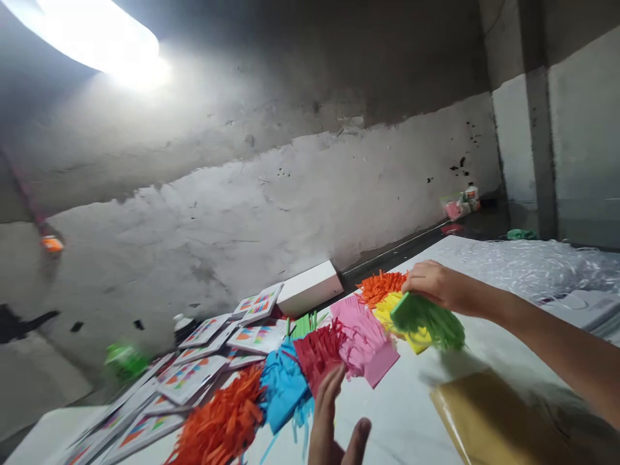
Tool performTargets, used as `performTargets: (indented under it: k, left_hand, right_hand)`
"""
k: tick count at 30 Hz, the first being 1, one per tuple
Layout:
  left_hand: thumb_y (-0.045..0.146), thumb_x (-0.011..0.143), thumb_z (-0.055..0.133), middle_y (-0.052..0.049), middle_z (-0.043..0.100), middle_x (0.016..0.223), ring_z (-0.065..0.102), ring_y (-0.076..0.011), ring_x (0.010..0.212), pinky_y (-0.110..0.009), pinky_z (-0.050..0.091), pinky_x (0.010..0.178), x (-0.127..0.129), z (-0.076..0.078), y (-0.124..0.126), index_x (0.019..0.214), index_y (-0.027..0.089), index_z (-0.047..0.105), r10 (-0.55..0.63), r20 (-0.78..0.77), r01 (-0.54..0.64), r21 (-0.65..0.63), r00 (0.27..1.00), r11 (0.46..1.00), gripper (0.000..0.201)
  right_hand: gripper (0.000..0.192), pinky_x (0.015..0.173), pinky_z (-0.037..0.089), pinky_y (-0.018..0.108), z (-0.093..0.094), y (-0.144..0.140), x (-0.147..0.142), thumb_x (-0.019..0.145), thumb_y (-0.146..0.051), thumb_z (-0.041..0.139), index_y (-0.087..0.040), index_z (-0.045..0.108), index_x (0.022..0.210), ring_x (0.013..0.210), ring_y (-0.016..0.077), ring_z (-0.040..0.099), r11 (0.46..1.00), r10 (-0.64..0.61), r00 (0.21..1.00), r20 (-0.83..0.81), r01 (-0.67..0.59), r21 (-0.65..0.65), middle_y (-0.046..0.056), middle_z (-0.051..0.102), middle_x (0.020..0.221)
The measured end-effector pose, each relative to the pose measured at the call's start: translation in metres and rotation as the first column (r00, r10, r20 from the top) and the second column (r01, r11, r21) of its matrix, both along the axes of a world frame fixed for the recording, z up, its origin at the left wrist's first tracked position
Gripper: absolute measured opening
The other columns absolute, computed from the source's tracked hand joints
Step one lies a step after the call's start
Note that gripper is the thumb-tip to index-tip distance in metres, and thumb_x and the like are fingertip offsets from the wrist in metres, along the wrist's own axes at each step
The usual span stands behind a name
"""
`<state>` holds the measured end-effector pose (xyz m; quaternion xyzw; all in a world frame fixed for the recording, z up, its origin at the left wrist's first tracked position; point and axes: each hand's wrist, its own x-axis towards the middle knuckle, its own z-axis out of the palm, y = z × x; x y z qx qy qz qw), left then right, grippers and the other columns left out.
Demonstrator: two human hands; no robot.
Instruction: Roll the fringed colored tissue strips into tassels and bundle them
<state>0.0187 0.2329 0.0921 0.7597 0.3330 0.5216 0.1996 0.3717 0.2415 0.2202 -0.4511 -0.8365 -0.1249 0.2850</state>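
Note:
My right hand [426, 283] grips a green paper tassel [431, 321] by its folded top edge, and the cut strips hang down. My left hand [332, 423] is empty, with thumb and fingers apart, just in front of a dark red paper tassel [317, 352]. Pink tassels [363, 342] lie to the right of the red one, and yellow tassels [394, 313] are under and beside my right hand. Behind them is an orange-red tassel bunch [380, 285]. To the left lie blue tassels [285, 384] and a larger orange-red pile [223, 416].
Flat packets with colourful printed pictures [191, 378] are heaped on the left of the white table [387, 413]. A white box [310, 287] stands by the wall. A brown envelope-like sheet [489, 416] lies front right; clear plastic strands [547, 268] pile up beyond my right arm.

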Motion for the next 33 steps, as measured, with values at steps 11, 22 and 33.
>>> performTargets:
  k: [11,22,33]
  left_hand:
    - [0.07,0.082,0.068,-0.007,0.071,0.084,0.061,-0.0228,0.081,-0.031,0.049,0.074,-0.006,0.02,-0.106,0.092,0.013,0.076,0.144,0.333,0.15,-0.715,0.932,0.683,0.059]
    - [0.071,0.093,0.051,-0.019,0.065,0.136,0.058,-0.0348,0.129,-0.047,0.046,0.109,-0.031,-0.047,-0.177,0.129,0.015,0.066,0.077,0.462,0.308,-0.698,0.884,0.647,0.068]
    - [0.058,0.098,0.054,-0.015,0.073,0.12,0.067,-0.0304,0.108,-0.04,0.056,0.089,-0.025,-0.042,-0.182,0.122,0.017,0.069,0.062,0.307,0.168,-0.668,0.95,0.725,0.049]
  right_hand:
    - [0.016,0.077,0.053,0.039,-0.082,-0.118,-0.188,0.1,-0.015,0.052,-0.014,0.068,0.101,0.088,0.0259,0.065,0.968,0.248,0.916,-0.315,-0.247,0.044,0.013,0.068,0.096]
    - [0.025,0.072,0.054,0.037,-0.142,-0.165,-0.235,0.085,0.0,0.047,-0.018,0.063,0.08,0.077,0.0219,0.065,0.957,0.184,0.851,-0.491,-0.27,-0.108,0.004,0.067,0.079]
    - [0.025,0.073,0.057,0.027,-0.139,-0.173,-0.217,0.094,-0.003,0.044,-0.019,0.062,0.093,0.082,0.0162,0.067,0.943,0.246,0.836,-0.49,-0.324,-0.08,0.005,0.068,0.092]
